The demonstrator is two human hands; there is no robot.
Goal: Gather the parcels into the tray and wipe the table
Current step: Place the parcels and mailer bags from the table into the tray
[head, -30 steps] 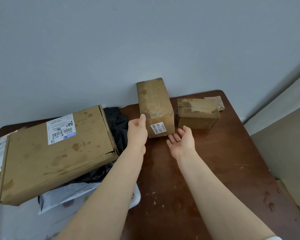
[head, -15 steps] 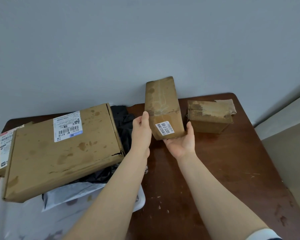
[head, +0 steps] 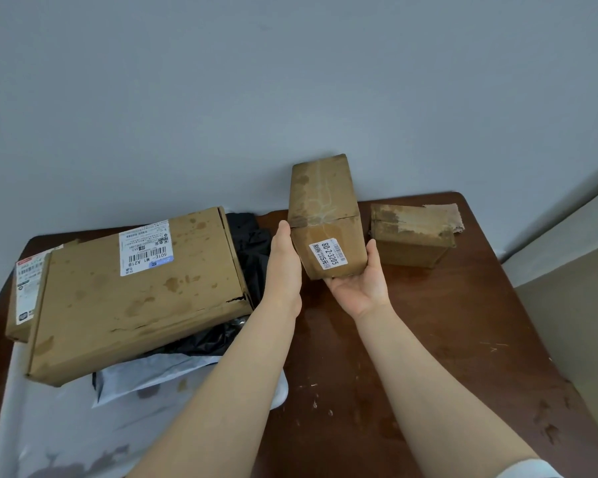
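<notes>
I hold a tall brown parcel box point(head: 325, 201) with a white barcode label, tilted and lifted off the brown table point(head: 446, 339). My left hand point(head: 283, 267) grips its left side, thumb along the front edge. From below, my right hand point(head: 363, 288) cups its lower right corner, thumb up the right side. A small stained box point(head: 411, 236) with torn tape sits on the table just right of it. On the left, the white tray point(head: 49, 426) holds a large flat carton point(head: 135, 291), a smaller labelled box point(head: 25, 291), a black bag point(head: 252, 243) and a pale mailer point(head: 145, 374).
A grey wall runs right behind the table's far edge. A beige panel point(head: 573, 322) stands along the table's right side. The tabletop shows wet smears and pale specks near the front right.
Both hands closed in on the tall box, the right sliding under it, then lifted and tilted it off the table. The other parcels have not moved.
</notes>
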